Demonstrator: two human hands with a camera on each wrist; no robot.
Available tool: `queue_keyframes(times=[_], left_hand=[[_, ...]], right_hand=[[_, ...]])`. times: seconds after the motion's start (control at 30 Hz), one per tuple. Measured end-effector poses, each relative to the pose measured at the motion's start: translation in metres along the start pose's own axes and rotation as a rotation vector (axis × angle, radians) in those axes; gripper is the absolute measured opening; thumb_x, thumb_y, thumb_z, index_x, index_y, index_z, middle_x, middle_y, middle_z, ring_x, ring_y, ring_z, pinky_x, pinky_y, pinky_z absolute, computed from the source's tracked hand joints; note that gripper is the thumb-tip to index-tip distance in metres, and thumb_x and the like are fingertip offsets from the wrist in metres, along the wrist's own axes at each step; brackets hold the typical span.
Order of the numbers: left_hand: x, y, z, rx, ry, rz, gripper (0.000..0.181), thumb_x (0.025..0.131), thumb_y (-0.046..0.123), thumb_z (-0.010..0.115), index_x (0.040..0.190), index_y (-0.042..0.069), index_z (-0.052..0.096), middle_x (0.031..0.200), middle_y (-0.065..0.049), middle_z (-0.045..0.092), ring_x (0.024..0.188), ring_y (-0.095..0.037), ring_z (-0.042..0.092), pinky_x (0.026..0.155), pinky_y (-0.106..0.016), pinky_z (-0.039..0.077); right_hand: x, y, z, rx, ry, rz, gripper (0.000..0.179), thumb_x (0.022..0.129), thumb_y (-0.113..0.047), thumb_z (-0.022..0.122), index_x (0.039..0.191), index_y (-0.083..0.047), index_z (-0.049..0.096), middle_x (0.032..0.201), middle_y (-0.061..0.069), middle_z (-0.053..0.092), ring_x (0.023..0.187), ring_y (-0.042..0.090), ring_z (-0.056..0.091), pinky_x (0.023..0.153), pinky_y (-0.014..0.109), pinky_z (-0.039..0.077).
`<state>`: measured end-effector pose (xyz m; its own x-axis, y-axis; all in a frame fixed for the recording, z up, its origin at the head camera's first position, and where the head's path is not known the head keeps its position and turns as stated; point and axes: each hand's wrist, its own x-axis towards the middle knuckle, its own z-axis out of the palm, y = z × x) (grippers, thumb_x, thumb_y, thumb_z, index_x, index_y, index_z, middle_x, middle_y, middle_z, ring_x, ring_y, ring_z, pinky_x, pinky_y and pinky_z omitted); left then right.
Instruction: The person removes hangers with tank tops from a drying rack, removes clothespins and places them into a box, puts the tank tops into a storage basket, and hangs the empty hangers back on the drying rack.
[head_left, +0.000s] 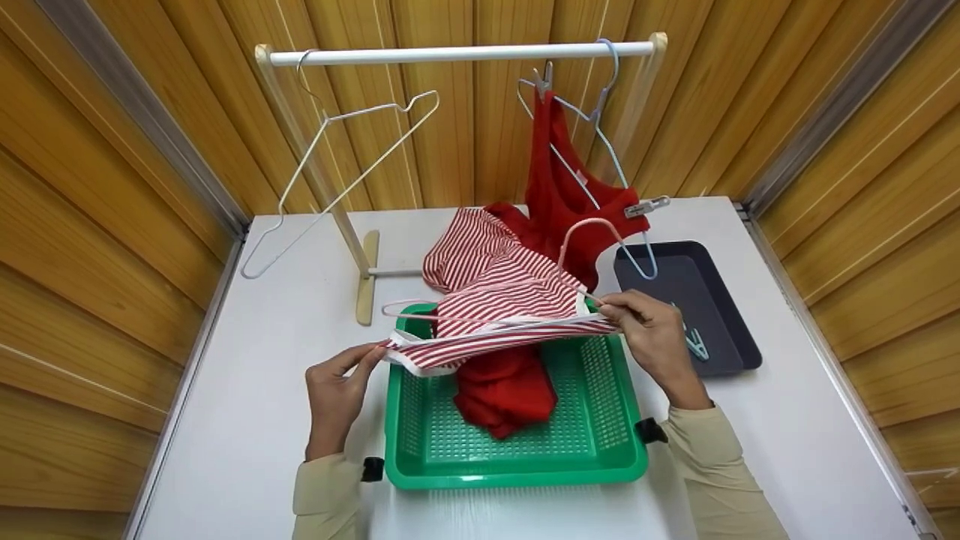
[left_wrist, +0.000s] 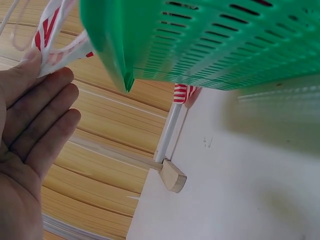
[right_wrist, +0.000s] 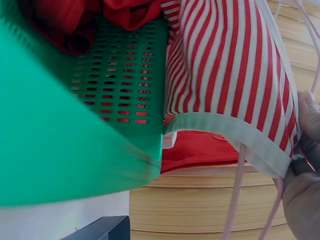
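A red-and-white striped garment (head_left: 499,346) with white trim is stretched between my two hands above the green basket (head_left: 517,478). My left hand (head_left: 339,386) pinches its left corner between thumb and forefinger, the other fingers extended in the left wrist view. At the opposite corner my right hand (head_left: 651,334) grips the striped edge. A pink hanger (head_left: 592,221) lies along the garment, its hook rising near my right hand and its left end sticking out past the cloth. More striped cloth hangs over the basket's far rim. Inside the basket lies a bunched red cloth (head_left: 506,397).
Behind the basket stands a rack with a white bar (head_left: 457,54). A bare white hanger (head_left: 360,172) hangs at its left. At its right, a red top (head_left: 559,172) is clipped to a blue hanger (head_left: 611,150). A dark tray (head_left: 724,322) holds light-green clothespins (head_left: 696,345).
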<state>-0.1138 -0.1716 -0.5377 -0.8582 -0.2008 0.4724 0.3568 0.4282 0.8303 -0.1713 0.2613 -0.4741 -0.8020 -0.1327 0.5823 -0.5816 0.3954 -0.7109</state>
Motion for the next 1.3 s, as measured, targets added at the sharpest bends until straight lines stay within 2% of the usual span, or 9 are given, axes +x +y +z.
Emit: queue_keyframes(times=[0.1, 0.33, 0.53, 0.63, 0.87, 0.97, 1.07, 1.2, 1.3], left_hand=[[0.0, 0.0, -0.002, 0.025, -0.024, -0.02, 0.01, 0.092, 0.005, 0.083, 0.102, 0.005, 0.085, 0.101, 0.0, 0.081, 0.097, -0.021, 0.079, 0.087, -0.016, 0.058], [0.003, 0.007, -0.004, 0.059, -0.115, 0.012, 0.012, 0.091, 0.005, 0.083, 0.103, 0.003, 0.084, 0.102, -0.003, 0.081, 0.097, -0.023, 0.079, 0.087, -0.018, 0.059], [0.008, 0.014, -0.003, 0.066, -0.149, 0.014, 0.013, 0.092, 0.007, 0.084, 0.105, 0.005, 0.085, 0.104, 0.0, 0.081, 0.101, -0.019, 0.078, 0.088, -0.019, 0.059], [0.01, 0.017, -0.004, 0.073, -0.113, 0.058, 0.014, 0.091, 0.006, 0.085, 0.104, 0.005, 0.085, 0.104, 0.0, 0.081, 0.1, -0.019, 0.078, 0.087, -0.018, 0.058], [0.017, 0.027, -0.007, 0.031, 0.129, 0.213, 0.018, 0.084, -0.011, 0.086, 0.098, 0.0, 0.084, 0.096, -0.01, 0.081, 0.088, -0.02, 0.079, 0.084, -0.018, 0.06], [0.021, 0.036, -0.007, 0.016, 0.173, 0.254, 0.022, 0.082, -0.014, 0.085, 0.1, 0.0, 0.083, 0.1, -0.01, 0.081, 0.092, -0.017, 0.078, 0.088, -0.022, 0.06], [0.025, 0.043, -0.004, 0.035, 0.134, 0.291, 0.028, 0.082, -0.012, 0.086, 0.107, 0.0, 0.082, 0.106, -0.011, 0.08, 0.099, -0.022, 0.078, 0.094, -0.024, 0.059], [0.028, 0.049, 0.004, 0.064, 0.021, 0.34, 0.036, 0.081, -0.009, 0.088, 0.115, -0.001, 0.08, 0.115, -0.014, 0.078, 0.106, -0.033, 0.076, 0.099, -0.023, 0.055], [0.029, 0.052, 0.01, 0.074, -0.036, 0.369, 0.037, 0.08, -0.009, 0.087, 0.116, -0.003, 0.079, 0.117, -0.012, 0.078, 0.109, -0.034, 0.076, 0.101, -0.023, 0.054]], right_hand=[[0.0, -0.001, 0.0, 0.007, -0.02, -0.003, 0.018, 0.088, 0.013, 0.078, 0.097, -0.002, 0.082, 0.088, 0.007, 0.077, 0.075, 0.012, 0.065, 0.07, 0.014, 0.049], [0.001, -0.006, 0.002, 0.012, -0.029, -0.042, 0.019, 0.089, 0.015, 0.076, 0.097, -0.001, 0.082, 0.089, 0.01, 0.077, 0.072, 0.015, 0.06, 0.066, 0.016, 0.045], [0.004, -0.013, 0.004, 0.016, -0.044, -0.041, 0.018, 0.091, 0.013, 0.076, 0.101, -0.002, 0.082, 0.094, 0.008, 0.078, 0.079, 0.014, 0.067, 0.072, 0.014, 0.05], [0.004, -0.014, 0.005, 0.005, -0.053, -0.045, 0.018, 0.09, 0.014, 0.075, 0.1, 0.001, 0.082, 0.094, 0.008, 0.079, 0.079, 0.014, 0.067, 0.072, 0.013, 0.05], [0.002, -0.01, 0.007, -0.002, -0.055, -0.071, 0.023, 0.087, 0.018, 0.075, 0.099, -0.001, 0.081, 0.09, 0.008, 0.077, 0.069, 0.019, 0.06, 0.062, 0.016, 0.043], [0.003, -0.015, 0.009, 0.0, -0.068, -0.088, 0.021, 0.089, 0.015, 0.076, 0.1, -0.002, 0.082, 0.09, 0.006, 0.077, 0.067, 0.019, 0.059, 0.061, 0.018, 0.043], [0.004, -0.02, 0.01, 0.006, -0.081, -0.092, 0.02, 0.091, 0.012, 0.076, 0.102, -0.004, 0.082, 0.091, 0.004, 0.077, 0.067, 0.019, 0.06, 0.061, 0.018, 0.044], [0.004, -0.023, 0.014, -0.002, -0.086, -0.087, 0.018, 0.091, 0.01, 0.077, 0.101, -0.004, 0.082, 0.092, 0.004, 0.077, 0.068, 0.018, 0.06, 0.063, 0.017, 0.044], [0.005, -0.025, 0.016, 0.002, -0.092, -0.092, 0.019, 0.091, 0.009, 0.078, 0.101, -0.006, 0.082, 0.092, 0.003, 0.077, 0.068, 0.017, 0.059, 0.063, 0.017, 0.045]])
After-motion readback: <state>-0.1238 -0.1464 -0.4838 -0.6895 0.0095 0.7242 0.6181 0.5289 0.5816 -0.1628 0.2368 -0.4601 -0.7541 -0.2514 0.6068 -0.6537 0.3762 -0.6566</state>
